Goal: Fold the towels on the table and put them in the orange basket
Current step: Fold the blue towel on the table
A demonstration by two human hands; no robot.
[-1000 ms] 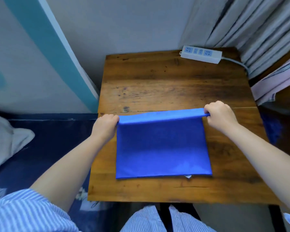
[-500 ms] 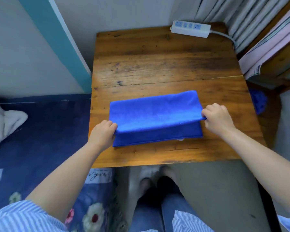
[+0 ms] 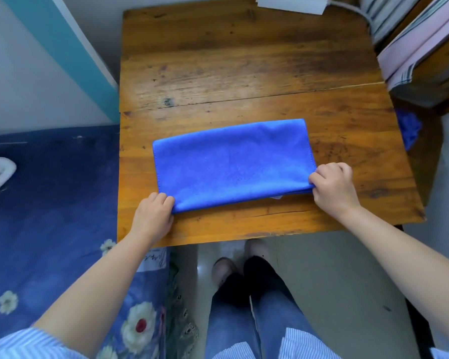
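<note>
Two hands pinch the near corners of the blue towel (image 3: 231, 164), which lies folded in a long band across the near half of the table (image 3: 244, 60), close to its near edge. The left hand (image 3: 153, 216) has its fingers curled on the near-left corner and the right hand (image 3: 333, 187) grips the near-right corner. If either pinch lets go unevenly, I judge the top layer could slide askew and the edges would no longer line up; a small white tag already peeks out near the right hand. No orange basket shows, so the carry is unplanned from this view. A second ago both hands held the far edge of a wider towel, lifted; since then they have brought it over to the near edge, halving the towel
</note>
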